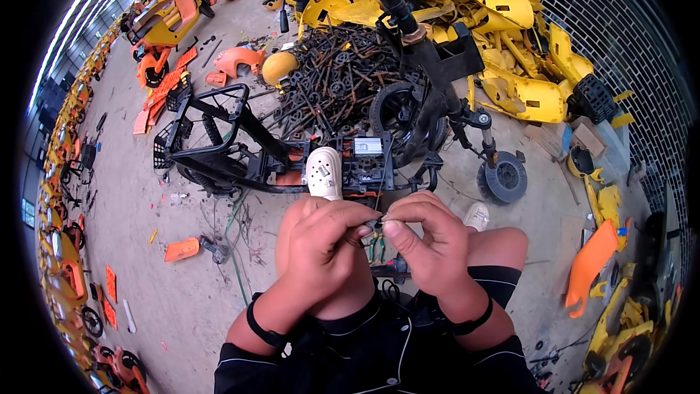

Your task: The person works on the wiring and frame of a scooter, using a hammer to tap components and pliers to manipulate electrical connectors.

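In front of my lap, my left hand [324, 244] and my right hand [434, 241] meet with thumbs and forefingers pinched together. Between the fingertips is a small dark piece [378, 223], too small and too covered to name. Just beneath them, green-handled pliers [375, 249] show partly behind my fingers. Beyond my hands stands a stripped black scooter frame [255, 128]. A silver box [368, 147] sits in its open floor section, among wires. On the frame's near side rests my foot in a cream clog [324, 175].
Behind the frame rises a heap of dark, rusty metal parts [332, 66]. Yellow body panels [525, 95] pile against the brick wall at right. A small wheel [503, 178] stands right of the frame. Orange panels [594, 263] and a green cable [235, 248] lie on the floor.
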### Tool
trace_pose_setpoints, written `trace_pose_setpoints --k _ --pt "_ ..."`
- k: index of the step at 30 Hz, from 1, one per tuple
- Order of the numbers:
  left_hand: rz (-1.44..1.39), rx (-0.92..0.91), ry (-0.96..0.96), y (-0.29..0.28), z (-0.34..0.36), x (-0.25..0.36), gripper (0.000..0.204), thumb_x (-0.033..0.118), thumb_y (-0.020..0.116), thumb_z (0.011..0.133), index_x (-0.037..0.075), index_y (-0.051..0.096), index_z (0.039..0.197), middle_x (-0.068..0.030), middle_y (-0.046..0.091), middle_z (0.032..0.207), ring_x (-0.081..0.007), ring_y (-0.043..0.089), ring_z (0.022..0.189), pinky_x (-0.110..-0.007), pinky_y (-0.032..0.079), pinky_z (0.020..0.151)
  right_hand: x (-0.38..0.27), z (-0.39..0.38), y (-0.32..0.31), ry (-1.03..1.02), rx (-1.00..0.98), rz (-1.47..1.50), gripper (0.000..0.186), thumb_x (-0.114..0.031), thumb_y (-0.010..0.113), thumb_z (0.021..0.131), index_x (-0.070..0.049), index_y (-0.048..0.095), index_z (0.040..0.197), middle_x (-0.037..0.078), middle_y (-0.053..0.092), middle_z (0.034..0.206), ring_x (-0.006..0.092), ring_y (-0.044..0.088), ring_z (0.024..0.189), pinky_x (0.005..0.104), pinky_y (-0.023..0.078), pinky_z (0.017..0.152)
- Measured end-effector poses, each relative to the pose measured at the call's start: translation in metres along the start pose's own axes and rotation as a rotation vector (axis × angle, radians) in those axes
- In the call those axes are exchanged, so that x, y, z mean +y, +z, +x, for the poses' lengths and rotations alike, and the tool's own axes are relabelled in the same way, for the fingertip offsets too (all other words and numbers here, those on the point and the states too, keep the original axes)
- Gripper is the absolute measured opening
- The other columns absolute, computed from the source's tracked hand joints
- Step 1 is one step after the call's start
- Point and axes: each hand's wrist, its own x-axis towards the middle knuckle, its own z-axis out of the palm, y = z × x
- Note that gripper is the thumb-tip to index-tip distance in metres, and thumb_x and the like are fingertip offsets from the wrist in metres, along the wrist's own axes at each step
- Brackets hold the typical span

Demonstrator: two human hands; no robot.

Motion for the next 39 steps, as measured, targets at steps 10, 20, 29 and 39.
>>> trace_pose_setpoints --k 10,20,29,39 --pt "0.017 -0.009 -0.027 -0.001 -0.001 0.002 0.030 -0.011 0.064 0.077 0.005 0.072 0.101 -0.0087 0.075 0.099 -0.0274 0.068 0.089 -0.037 0.049 0.084 -0.007 0.004 -0.005 -0.105 -0.038 -0.208 0.013 -0.008 0.075 0.088 -0.002 0.070 0.099 0.011 0.071 0.094 0.0304 0.065 0.085 0.0385 0.052 0.076" --pt "0.163 -0.007 0.070 0.003 -0.005 -0.004 0.042 -0.008 0.069 0.070 0.011 0.073 0.107 -0.0030 0.074 0.101 -0.0237 0.062 0.083 -0.037 0.041 0.080 -0.026 0.012 -0.017 -0.165 -0.159 -0.448 0.016 -0.008 0.076 0.084 -0.003 0.068 0.096 0.010 0.067 0.089 0.0292 0.063 0.083 0.0378 0.052 0.073" --pt "0.362 -0.095 0.175 0.002 -0.002 0.004 0.038 0.002 0.075 0.066 0.014 0.075 0.103 0.0002 0.072 0.100 -0.0234 0.066 0.089 -0.037 0.048 0.080 -0.035 0.021 -0.034 -0.151 -0.471 -0.666 0.015 -0.012 0.070 0.087 -0.004 0.059 0.081 0.010 0.059 0.078 0.0291 0.060 0.078 0.0396 0.051 0.067" --pt "0.450 -0.109 0.157 0.006 -0.003 0.008 0.037 0.007 0.077 0.067 0.016 0.075 0.102 0.0019 0.072 0.100 -0.0235 0.065 0.090 -0.038 0.048 0.080 -0.021 0.010 -0.029 -0.132 -0.356 -0.580 0.010 -0.009 0.070 0.085 -0.003 0.061 0.084 0.010 0.060 0.077 0.0300 0.061 0.075 0.0402 0.051 0.066"
